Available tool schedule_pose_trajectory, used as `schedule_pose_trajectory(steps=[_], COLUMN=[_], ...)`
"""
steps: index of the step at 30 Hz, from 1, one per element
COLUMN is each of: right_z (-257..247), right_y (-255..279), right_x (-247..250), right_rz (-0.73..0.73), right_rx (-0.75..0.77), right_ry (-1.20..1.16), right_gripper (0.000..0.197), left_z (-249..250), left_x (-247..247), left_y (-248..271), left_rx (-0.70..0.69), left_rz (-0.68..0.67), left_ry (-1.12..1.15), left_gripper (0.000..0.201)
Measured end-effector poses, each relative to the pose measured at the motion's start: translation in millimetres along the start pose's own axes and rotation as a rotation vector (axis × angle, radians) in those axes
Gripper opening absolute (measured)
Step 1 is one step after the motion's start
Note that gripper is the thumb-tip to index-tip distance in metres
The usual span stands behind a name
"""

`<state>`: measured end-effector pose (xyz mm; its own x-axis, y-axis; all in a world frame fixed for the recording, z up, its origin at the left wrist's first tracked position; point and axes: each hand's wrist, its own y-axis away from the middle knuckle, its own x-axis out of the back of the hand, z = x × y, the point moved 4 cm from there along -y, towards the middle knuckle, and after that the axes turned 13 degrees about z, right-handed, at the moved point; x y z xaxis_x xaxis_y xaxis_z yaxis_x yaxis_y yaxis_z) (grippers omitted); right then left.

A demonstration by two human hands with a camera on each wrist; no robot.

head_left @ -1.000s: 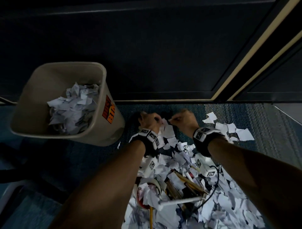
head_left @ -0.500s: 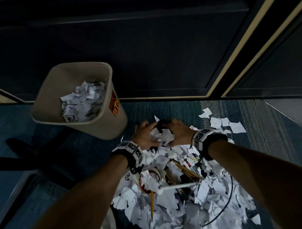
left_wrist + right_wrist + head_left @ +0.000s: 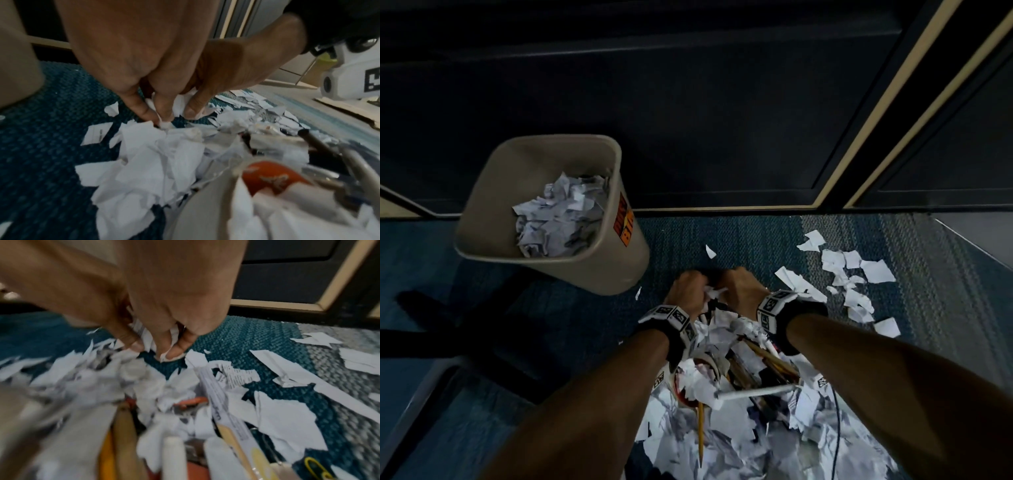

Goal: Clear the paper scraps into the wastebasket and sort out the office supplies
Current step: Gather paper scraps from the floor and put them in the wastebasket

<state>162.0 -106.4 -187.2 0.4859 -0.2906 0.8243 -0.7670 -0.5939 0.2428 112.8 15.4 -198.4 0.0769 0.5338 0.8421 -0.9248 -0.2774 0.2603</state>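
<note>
A beige wastebasket (image 3: 619,267) stands on the carpet at the left, partly filled with crumpled paper (image 3: 561,219). A big pile of white paper scraps (image 3: 722,431) lies below my arms, mixed with pencils (image 3: 701,431) and a white pen (image 3: 756,392). At the pile's far edge my left hand (image 3: 688,289) and right hand (image 3: 739,287) are side by side, knuckles up. The left hand (image 3: 167,113) pinches a wad of scraps (image 3: 179,104) with curled fingers. The right hand (image 3: 154,347) has its fingers curled round more scraps (image 3: 146,335).
Dark wall panels with tan trim (image 3: 722,208) run behind the basket. Loose scraps (image 3: 859,270) are scattered on the blue carpet to the right. A black cable (image 3: 837,428) crosses the pile. A red and white object (image 3: 271,175) sits in the scraps near my left wrist.
Both hands drew together at the pile's far edge and their fingers curled round a bunch of scraps. The view has also shifted, so the basket appears further right.
</note>
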Motion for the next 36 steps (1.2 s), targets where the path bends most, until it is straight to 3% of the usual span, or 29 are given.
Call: schedule_pose_trajectory(steps=[3, 5, 9, 13, 15, 19, 22, 25, 27, 31, 34, 36], right_z=[-4.8, -12.7, -36.5, -74.6, -99.3, -156.0, -204.2, -250.9, -273.0, -271.4, -264.6, -250.8], right_y=[0.2, -1.4, -4.0, -0.3, 2.7, 7.5, -1.0, -16.1, -24.5, -40.0, -21.4, -7.6], right_x=[21.7, 49.4, 131.7, 194.1, 210.6, 218.5, 213.9, 201.3, 189.9, 168.4, 192.2, 211.5], right_rz=[0.045, 0.035, 0.156, 0.313, 0.371, 0.447, 0.465, 0.455, 0.421, 0.243, 0.271, 0.259], right_rx=[-0.123, -0.163, -0.165, -0.225, -0.25, -0.264, -0.259, -0.204, -0.171, -0.105, -0.072, -0.051], right_ry=[0.004, -0.032, -0.065, -0.219, -0.313, -0.46, -0.552, -0.547, -0.527, -0.419, -0.362, -0.304], right_gripper=[0.026, 0.031, 0.02, 0.024, 0.025, 0.022, 0.024, 0.02, 0.018, 0.052, 0.02, 0.011], left_z=[12.5, 23.1, 56.3, 94.1, 101.6, 79.1, 39.7, -1.8, -18.0, -31.9, -36.1, -25.1], left_x=[24.0, 53.4, 120.5, 202.3, 247.9, 318.5, 356.1, 361.7, 352.5, 335.8, 335.7, 333.7], left_y=[6.2, 7.0, 8.2, 29.3, 43.7, 65.0, 77.5, 82.8, 81.3, 80.3, 80.0, 80.7], left_rx=[0.004, 0.022, -0.005, -0.075, -0.122, -0.059, 0.052, 0.171, 0.174, 0.11, 0.147, 0.153], left_rz=[-0.014, 0.039, 0.177, 0.252, 0.312, 0.433, 0.599, 0.705, 0.7, 0.647, 0.722, 0.765], left_ry=[0.018, 0.049, 0.079, 0.057, 0.072, 0.131, 0.167, 0.232, 0.27, 0.168, 0.213, 0.265], left_gripper=[0.017, 0.028, 0.045, 0.01, 0.005, 0.02, 0.004, 0.021, 0.022, 0.041, 0.038, 0.032])
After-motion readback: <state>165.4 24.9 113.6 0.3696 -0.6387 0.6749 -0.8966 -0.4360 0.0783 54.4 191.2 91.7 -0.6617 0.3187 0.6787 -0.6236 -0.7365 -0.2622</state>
